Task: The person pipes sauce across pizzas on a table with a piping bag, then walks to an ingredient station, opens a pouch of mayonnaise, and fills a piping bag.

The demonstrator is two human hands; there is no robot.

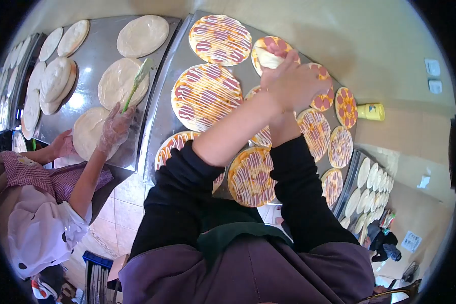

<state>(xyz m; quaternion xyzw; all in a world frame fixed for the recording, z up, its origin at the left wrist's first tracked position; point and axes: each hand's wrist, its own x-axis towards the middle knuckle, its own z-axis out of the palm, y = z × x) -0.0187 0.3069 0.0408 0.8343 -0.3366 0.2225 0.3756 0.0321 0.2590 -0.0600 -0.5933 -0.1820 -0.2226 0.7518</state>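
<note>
Apparently holding pale bag (268, 60) in overlapping hands (300, 83), over far pizza (263, 42); not discerning either hand's finger closure, behind the overlap. Possibly risking blotted sausage slices (277, 46) through uneven squeezing; also possibly smearing near-left striped pizza (171, 147) through low-dragging left black sleeve (169, 202). Regarding bag: looking soft, smooth, bulging.

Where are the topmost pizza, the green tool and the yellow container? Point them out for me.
Topmost pizza (220, 40): head view, middle of its striped topping.
Green tool (140, 77): head view, lower part of its broad head.
Yellow container (372, 112): head view, its side.
</note>
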